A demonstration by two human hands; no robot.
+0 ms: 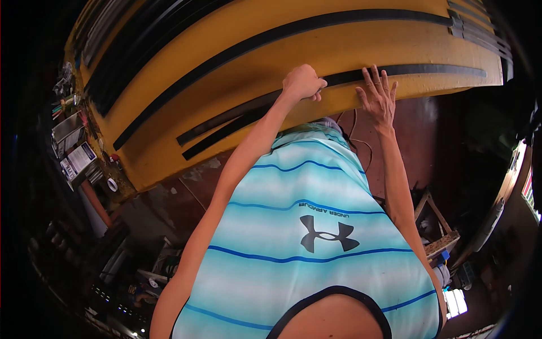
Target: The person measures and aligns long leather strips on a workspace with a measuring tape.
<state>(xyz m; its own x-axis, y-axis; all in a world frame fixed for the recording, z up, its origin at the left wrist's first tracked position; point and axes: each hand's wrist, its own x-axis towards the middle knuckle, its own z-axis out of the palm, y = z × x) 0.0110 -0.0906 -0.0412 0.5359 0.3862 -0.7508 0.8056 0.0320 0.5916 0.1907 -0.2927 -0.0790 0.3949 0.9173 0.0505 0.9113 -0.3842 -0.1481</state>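
Note:
A long black strip (429, 69) lies along the near edge of the yellow table (226, 62). Toward the left it divides into two layers, with a lower dark piece (214, 138) beside the upper one. My left hand (305, 83) is closed in a fist over the middle of the strip; what its fingers hold, if anything, is hidden. To its right, my right hand (379, 97) has its fingers spread, with the fingertips resting on the strip and the palm over the table's near edge.
Another long black strip (271, 31) curves across the table farther back. More dark strips (127, 62) lie at the back left, and several overlap at the far right (480, 37). Papers (78, 161) and small items sit beyond the left edge. A wooden frame (443, 240) stands below right.

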